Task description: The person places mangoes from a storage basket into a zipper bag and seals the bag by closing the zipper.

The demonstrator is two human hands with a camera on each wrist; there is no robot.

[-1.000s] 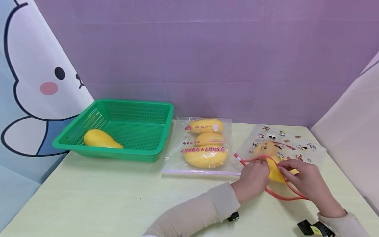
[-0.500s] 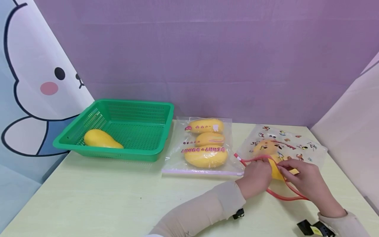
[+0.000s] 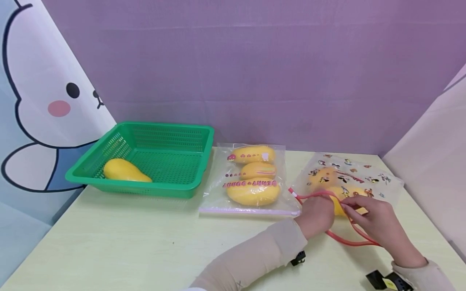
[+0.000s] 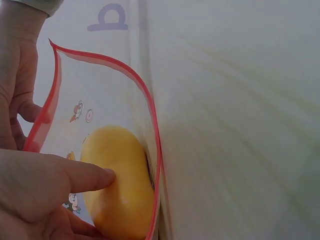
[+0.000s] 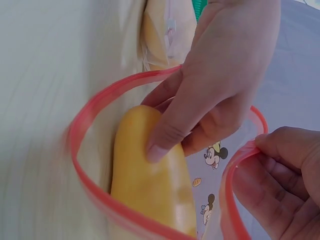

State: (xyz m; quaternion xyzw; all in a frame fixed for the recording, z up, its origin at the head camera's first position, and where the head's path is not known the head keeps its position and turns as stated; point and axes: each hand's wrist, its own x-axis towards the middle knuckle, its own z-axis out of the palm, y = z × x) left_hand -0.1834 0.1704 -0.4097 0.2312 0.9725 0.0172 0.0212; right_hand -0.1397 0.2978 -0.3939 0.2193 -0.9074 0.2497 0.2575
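A yellow mango (image 5: 145,185) lies within the spread red-rimmed mouth of a clear zip bag (image 3: 384,184) printed with cartoon figures. My left hand (image 3: 316,214) reaches through that mouth and grips the mango, its thumb along the top in the left wrist view. With thumb and fingers, my right hand (image 3: 378,216) pinches the far side of the red rim (image 5: 245,150) and holds it up. Another yellow mango (image 3: 322,178) shows through the bag's printed plastic, deeper inside.
To the left, a second clear zip bag (image 3: 214,198) with a lilac edge lies flat with three mangoes (image 3: 253,192) in it. Beyond it stands a green plastic basket (image 3: 182,188) with one mango (image 3: 123,169) inside. A purple backdrop (image 3: 255,81) rises behind the table.
My left hand has pushed the mango farther into the bag, away from me and slightly right. The right hand stays on the rim.
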